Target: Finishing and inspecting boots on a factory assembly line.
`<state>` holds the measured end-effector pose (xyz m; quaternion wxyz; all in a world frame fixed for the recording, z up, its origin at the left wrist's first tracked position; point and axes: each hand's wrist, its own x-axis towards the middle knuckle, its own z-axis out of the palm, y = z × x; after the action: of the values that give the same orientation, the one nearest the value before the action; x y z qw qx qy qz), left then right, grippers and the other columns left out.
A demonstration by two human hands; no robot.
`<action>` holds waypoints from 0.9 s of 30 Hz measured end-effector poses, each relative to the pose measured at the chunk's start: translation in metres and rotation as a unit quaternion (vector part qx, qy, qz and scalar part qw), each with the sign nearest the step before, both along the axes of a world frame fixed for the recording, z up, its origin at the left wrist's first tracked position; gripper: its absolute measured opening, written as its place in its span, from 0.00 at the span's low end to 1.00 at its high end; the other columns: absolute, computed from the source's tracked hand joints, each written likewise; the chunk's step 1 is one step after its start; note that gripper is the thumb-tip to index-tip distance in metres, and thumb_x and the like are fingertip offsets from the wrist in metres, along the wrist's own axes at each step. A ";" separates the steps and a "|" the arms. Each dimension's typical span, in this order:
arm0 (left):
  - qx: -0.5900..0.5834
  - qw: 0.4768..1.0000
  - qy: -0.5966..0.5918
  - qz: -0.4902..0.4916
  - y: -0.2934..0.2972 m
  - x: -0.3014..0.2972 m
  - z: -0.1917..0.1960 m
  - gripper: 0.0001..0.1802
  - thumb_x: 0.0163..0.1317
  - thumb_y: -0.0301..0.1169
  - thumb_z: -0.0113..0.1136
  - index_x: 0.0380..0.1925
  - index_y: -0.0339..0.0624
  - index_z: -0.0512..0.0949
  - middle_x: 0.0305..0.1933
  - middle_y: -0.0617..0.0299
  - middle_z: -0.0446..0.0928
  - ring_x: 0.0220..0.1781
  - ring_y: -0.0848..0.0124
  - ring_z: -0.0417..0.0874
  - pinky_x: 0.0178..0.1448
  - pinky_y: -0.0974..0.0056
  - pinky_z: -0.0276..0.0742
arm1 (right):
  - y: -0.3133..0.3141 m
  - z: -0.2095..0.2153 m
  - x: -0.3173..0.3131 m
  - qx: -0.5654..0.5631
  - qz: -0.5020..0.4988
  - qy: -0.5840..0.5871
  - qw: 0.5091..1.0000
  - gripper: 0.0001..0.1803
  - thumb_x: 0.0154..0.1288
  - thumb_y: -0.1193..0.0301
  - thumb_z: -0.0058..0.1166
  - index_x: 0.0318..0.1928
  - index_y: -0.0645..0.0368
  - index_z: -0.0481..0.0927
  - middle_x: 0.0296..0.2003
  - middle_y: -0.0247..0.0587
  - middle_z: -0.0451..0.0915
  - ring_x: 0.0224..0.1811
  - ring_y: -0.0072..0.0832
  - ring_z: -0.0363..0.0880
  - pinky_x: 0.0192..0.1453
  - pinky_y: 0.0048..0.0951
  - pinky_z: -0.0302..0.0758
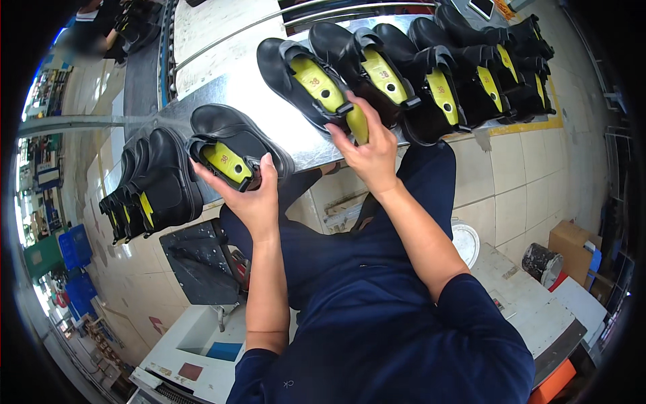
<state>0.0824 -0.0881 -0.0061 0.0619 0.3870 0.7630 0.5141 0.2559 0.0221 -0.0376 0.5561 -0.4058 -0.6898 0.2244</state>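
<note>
Black shoe (pixel 235 145) gripped in left hand (pixel 252 198); right hand (pixel 370 151) pinches the next shoe's yellow insole (pixel 330 94).

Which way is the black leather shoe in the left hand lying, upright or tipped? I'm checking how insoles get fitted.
Tipped: the black leather shoe lies on its side, opening and yellow-green insole facing the left hand.

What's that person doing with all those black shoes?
A person in dark blue stands at a shiny metal bench lined with black boots. The left hand grips one black boot with a yellow insole at the bench's near edge. The right hand holds the yellow insole sticking out of another boot. More boots sit in a row to the right, and a bunch waits on the left.
</note>
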 end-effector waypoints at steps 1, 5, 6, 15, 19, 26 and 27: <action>0.059 0.996 -0.071 0.003 -0.004 0.001 -0.004 0.65 0.59 0.29 0.75 0.81 0.32 0.34 0.84 0.38 0.43 0.85 0.51 0.49 0.85 0.52 0.46 | -0.009 0.001 0.004 -0.024 -0.011 -0.001 1.000 0.29 0.57 0.74 0.75 0.60 0.61 0.79 0.51 0.51 0.87 0.47 0.40 0.91 0.49 0.32 0.86; 0.153 0.978 -0.142 0.009 -0.032 -0.007 -0.021 0.53 0.63 0.26 0.65 0.80 0.32 0.42 0.76 0.47 0.60 0.74 0.59 0.67 0.82 0.55 0.55 | -0.041 0.000 0.030 -0.008 -0.022 0.014 1.000 0.21 0.62 0.81 0.70 0.56 0.67 0.80 0.46 0.50 0.89 0.44 0.37 0.91 0.49 0.32 0.85; 0.174 0.969 -0.178 0.006 -0.037 -0.007 -0.023 0.50 0.64 0.26 0.64 0.79 0.33 0.45 0.75 0.49 0.63 0.73 0.60 0.69 0.81 0.55 0.56 | -0.050 0.000 0.035 -0.028 0.009 0.018 0.999 0.21 0.63 0.81 0.69 0.56 0.67 0.80 0.45 0.49 0.89 0.44 0.36 0.91 0.49 0.32 0.85; 0.234 0.947 -0.219 -0.017 -0.057 -0.019 -0.052 0.33 0.66 0.22 0.58 0.72 0.35 0.65 0.71 0.54 0.71 0.72 0.63 0.74 0.79 0.58 0.65 | -0.062 0.029 -0.020 -0.464 0.232 0.192 0.833 0.21 0.78 0.69 0.54 0.63 0.67 0.70 0.42 0.46 0.88 0.26 0.19 0.80 0.28 0.19 0.74; 0.197 0.956 -0.216 -0.031 -0.059 -0.015 -0.045 0.34 0.65 0.20 0.55 0.72 0.35 0.64 0.71 0.53 0.70 0.71 0.62 0.73 0.79 0.58 0.65 | -0.046 0.039 -0.056 -0.490 0.273 0.291 0.775 0.23 0.78 0.67 0.54 0.65 0.65 0.67 0.37 0.46 0.85 0.25 0.23 0.81 0.26 0.21 0.74; 0.068 0.994 -0.090 -0.002 -0.075 -0.017 -0.049 0.39 0.63 0.21 0.59 0.75 0.35 0.58 0.71 0.54 0.68 0.69 0.62 0.72 0.77 0.59 0.63 | -0.030 0.052 -0.122 -0.499 0.219 0.397 0.738 0.21 0.77 0.67 0.56 0.62 0.62 0.67 0.29 0.41 0.79 0.19 0.25 0.77 0.21 0.24 0.71; 0.071 0.991 -0.111 -0.001 -0.076 -0.017 -0.047 0.38 0.63 0.22 0.60 0.74 0.34 0.60 0.69 0.54 0.69 0.67 0.62 0.73 0.76 0.58 0.64 | -0.030 0.051 -0.126 -0.494 0.211 0.379 0.754 0.21 0.76 0.67 0.56 0.62 0.62 0.67 0.29 0.40 0.78 0.18 0.25 0.76 0.21 0.24 0.70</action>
<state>0.0656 -0.1636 -0.0534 0.1190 0.3320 0.7124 0.6067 0.1298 -0.0075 0.0130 0.4329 -0.3498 -0.2842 0.7807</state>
